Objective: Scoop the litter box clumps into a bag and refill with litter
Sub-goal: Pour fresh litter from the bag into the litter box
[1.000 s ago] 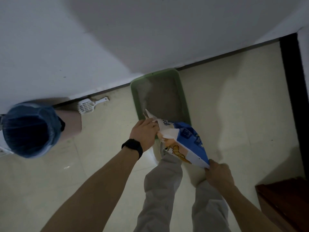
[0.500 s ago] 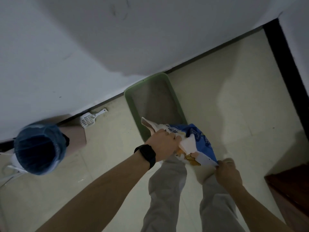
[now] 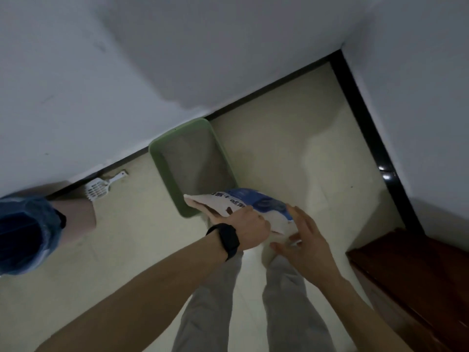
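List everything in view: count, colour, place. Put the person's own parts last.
litter box: one, green, on the floor against the wall
litter bag: one, blue and white, held at the box's near end
scoop: one, white, on the floor left of the box
bin: one, tan, blue liner, far left
wooden furniture: one, dark brown, lower right
wristband: one, black, left wrist
trouser legs: two, grey, bottom centre
left hand: grips the bag
right hand: fingers spread beside the bag

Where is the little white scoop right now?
In the head view, the white scoop lies on the floor at the left, by the foot of the wall, between the blue-lined bin and the green litter box.
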Tool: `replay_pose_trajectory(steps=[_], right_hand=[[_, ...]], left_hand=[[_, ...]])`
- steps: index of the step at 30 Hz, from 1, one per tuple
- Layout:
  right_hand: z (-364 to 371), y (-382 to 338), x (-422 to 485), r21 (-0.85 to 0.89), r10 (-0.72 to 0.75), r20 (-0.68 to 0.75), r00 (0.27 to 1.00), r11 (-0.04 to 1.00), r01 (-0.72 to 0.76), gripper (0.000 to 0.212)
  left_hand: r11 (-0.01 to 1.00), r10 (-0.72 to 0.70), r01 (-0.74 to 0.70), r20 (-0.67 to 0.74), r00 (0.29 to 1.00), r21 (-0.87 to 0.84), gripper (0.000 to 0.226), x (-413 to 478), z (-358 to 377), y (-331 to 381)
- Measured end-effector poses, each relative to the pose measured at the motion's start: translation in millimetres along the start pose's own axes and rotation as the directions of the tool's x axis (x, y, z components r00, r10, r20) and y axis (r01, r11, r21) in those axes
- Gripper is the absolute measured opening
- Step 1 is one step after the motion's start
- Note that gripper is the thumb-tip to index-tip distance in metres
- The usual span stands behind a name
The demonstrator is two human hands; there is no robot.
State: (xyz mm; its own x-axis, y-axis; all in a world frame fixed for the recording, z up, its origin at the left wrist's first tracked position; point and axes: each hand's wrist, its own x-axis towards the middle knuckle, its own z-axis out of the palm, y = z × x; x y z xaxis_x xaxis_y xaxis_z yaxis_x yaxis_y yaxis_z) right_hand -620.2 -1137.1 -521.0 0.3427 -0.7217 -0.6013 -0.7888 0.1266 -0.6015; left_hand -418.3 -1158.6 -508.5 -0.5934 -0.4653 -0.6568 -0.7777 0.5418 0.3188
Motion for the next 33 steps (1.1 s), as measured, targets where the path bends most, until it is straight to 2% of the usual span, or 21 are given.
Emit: replay_pose_trajectory(steps=[2,4,7,10,14,16,18,20,23,25,29,31,33], right_hand=[[-1,0,0,-0.073,0.004,0.004,1.0,0.997,-0.004,0.067],[-1,4,3,-0.147,-0.029,-0.061,0.998,0.989,0.02,0.036],[-3,12,10,-0.137,-0.076,-0.136,0.988,0.989,0.057,0.029],[-8,16,15,-0.16,-0.093,-0.129,0.987,0.985,0.072,0.015],[-14,18,14,-0.199,-0.187,-0.177,0.966,0.968,0.151,0.017],[-21,19,14,-0.196,-0.187,-0.185,0.965,0.969,0.151,0.019],[-31,22,13,-0.218,-0.19,-0.185,0.964,0.965,0.148,0.018],[-41,28,13,-0.27,-0.237,-0.187,0.953,0.945,0.182,0.02],[-54,36,8,-0.26,-0.238,-0.139,0.961,0.946,0.196,0.014],[-61,37,6,-0.251,-0.237,-0.138,0.962,0.948,0.198,0.005],[-84,37,0,-0.239,-0.236,-0.219,0.947,0.954,0.182,0.008],[-103,39,0,-0.203,-0.08,-0.281,0.957,0.979,0.022,0.027],[-126,41,6,-0.089,0.157,-0.352,0.923,0.976,-0.2,0.035]], left_hand=[[1.0,-0.027,0.027,0.033,0.999,-0.002,0.021,8,-15,17],[0.999,-0.05,0.049,0.044,0.998,0.008,0.021,16,-23,26],[0.996,-0.089,0.089,0.027,0.996,0.007,0.016,24,-25,30],[0.989,-0.147,0.145,-0.044,0.988,-0.031,0.015,29,-15,31],[0.97,-0.205,0.189,-0.095,0.974,-0.151,0.025,22,2,28],[0.952,-0.241,0.21,-0.125,0.962,-0.222,0.033,18,15,22],[0.901,-0.36,0.32,-0.092,0.928,-0.291,0.05,14,32,11],[0.819,-0.497,0.468,-0.002,0.868,-0.332,0.062,9,53,-4],[0.761,-0.59,0.576,0.05,0.806,-0.297,0.052,-1,72,-29],[0.778,-0.579,0.572,0.057,0.813,-0.261,0.041,-6,69,-42],[0.863,-0.482,0.48,0.031,0.876,-0.157,0.027,-7,39,-51],[0.914,-0.394,0.391,-0.01,0.919,-0.103,0.027,-2,9,-43],[0.963,-0.27,0.269,-0.032,0.962,-0.032,0.026,7,-23,-27]])
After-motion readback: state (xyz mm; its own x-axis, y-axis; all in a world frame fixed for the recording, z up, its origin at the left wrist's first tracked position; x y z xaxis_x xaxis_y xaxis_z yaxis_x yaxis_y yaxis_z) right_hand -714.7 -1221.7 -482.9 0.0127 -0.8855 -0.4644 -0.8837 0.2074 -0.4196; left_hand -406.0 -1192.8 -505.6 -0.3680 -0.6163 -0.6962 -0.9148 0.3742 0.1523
